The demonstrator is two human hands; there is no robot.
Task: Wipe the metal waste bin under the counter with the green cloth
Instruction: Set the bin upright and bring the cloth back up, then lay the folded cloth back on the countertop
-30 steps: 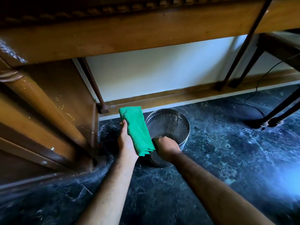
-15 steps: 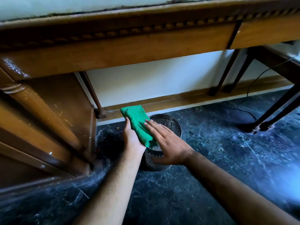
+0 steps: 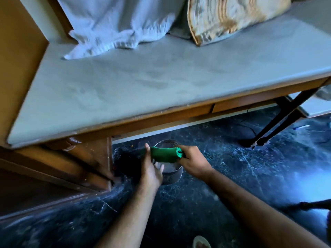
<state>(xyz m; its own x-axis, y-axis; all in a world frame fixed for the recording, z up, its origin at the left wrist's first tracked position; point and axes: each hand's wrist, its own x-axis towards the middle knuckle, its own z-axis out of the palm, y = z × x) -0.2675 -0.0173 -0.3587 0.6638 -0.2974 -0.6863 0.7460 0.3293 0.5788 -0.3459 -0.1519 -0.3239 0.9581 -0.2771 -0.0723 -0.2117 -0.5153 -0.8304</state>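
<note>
Low in frame, left hand [image 3: 151, 169] and right hand [image 3: 192, 161] each grip the rolled cloth [image 3: 165, 154] over the bin [image 3: 172, 174], likely folding it for wiping.

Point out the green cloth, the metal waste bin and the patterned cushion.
green cloth [image 3: 165, 154]: head view, middle of the roll.
metal waste bin [image 3: 172, 176]: head view, perforated near wall.
patterned cushion [image 3: 231, 15]: head view, its front face.

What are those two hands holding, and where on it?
The rolled green cloth, over the metal bin: right hand grips its right end, left hand its left end.
</note>
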